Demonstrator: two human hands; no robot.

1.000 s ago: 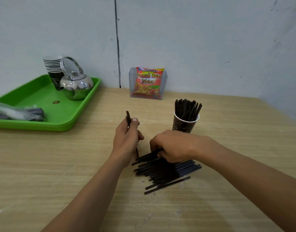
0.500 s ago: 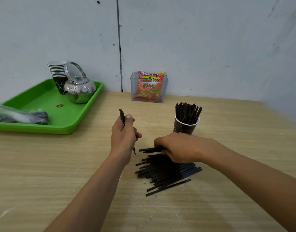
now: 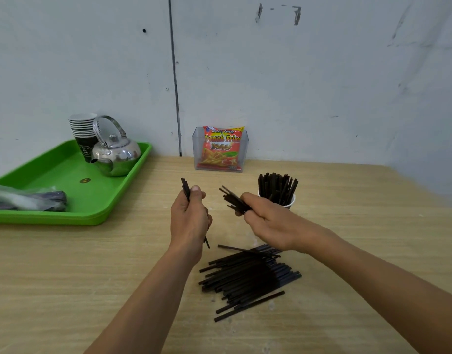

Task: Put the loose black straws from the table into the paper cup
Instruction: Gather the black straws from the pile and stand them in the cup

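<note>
The left hand (image 3: 189,221) is curled around a few black straws (image 3: 185,188) and holds them standing up. The right hand (image 3: 268,223) grips a small bunch of straws (image 3: 234,200) that points toward the left hand. Both hands are up above the table (image 3: 92,290). The pile of loose straws (image 3: 248,277) lies on the table under the right hand, closer to the person. The paper cup (image 3: 290,203) stands just behind the right hand, with many straws in it. Far to the left of the left hand sits a green tray (image 3: 66,175) with a shiny kettle (image 3: 117,157).
</note>
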